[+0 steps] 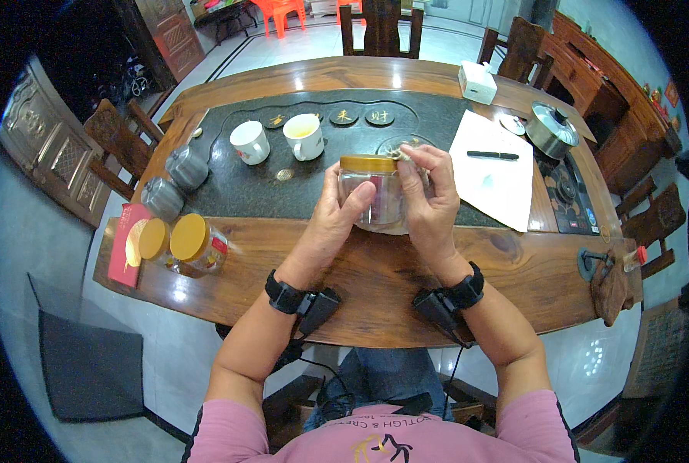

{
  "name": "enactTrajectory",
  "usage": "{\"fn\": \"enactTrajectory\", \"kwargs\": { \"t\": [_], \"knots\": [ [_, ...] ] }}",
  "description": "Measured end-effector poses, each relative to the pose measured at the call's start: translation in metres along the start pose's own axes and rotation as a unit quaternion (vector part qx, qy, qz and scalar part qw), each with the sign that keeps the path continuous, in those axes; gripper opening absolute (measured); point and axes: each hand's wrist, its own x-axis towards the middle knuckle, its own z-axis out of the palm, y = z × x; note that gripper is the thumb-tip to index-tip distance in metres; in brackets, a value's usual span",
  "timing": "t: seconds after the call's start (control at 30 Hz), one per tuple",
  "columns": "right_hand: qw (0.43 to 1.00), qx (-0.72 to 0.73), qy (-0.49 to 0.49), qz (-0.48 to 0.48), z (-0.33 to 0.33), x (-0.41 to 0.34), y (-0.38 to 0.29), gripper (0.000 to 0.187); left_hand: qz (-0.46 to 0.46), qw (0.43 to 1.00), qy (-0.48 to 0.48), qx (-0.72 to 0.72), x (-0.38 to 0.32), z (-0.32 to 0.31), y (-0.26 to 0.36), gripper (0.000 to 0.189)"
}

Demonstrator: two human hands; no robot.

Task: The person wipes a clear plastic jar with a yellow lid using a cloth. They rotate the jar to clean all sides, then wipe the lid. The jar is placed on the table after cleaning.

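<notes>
A clear plastic jar with a gold lid (369, 164) is held upright over the table's near middle. My left hand (344, 202) is closed around the jar's left side, its thumb across the front. My right hand (431, 188) is at the jar's right side, fingers raised and bent by the lid's edge. A small pale, stringy bit (400, 153) shows at its fingertips; what it is I cannot tell. Behind the hands stand two white mugs (250, 142), one with yellowish liquid. The side of the jar under my right hand is partly hidden.
Two gold-lidded jars (189, 237) and a red box (128, 246) stand at the left, near two grey metal canisters (186, 166). At the right lie white paper (489, 188) and a black pen (492, 155), beside a steel pot (551, 130). A tissue box (477, 83) stands at the back.
</notes>
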Motion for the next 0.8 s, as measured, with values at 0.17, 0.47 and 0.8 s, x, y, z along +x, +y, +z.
{"fn": "enactTrajectory", "kwargs": {
  "t": [0.17, 0.47, 0.8],
  "knots": [
    [0.990, -0.090, -0.058, -0.090, -0.001, -0.003, -0.009, 0.019, 0.004, 0.997, 0.029, 0.066, 0.000, -0.002, -0.002, 0.070],
    [0.981, 0.107, -0.012, 0.163, 0.000, 0.000, 0.009, 0.014, -0.037, 0.999, 0.026, -0.001, 0.001, -0.001, 0.004, 0.063],
    [0.948, 0.158, -0.032, 0.274, 0.008, -0.013, 0.022, 0.018, -0.066, 0.986, -0.046, -0.149, 0.002, -0.003, 0.015, 0.068]
  ]
}}
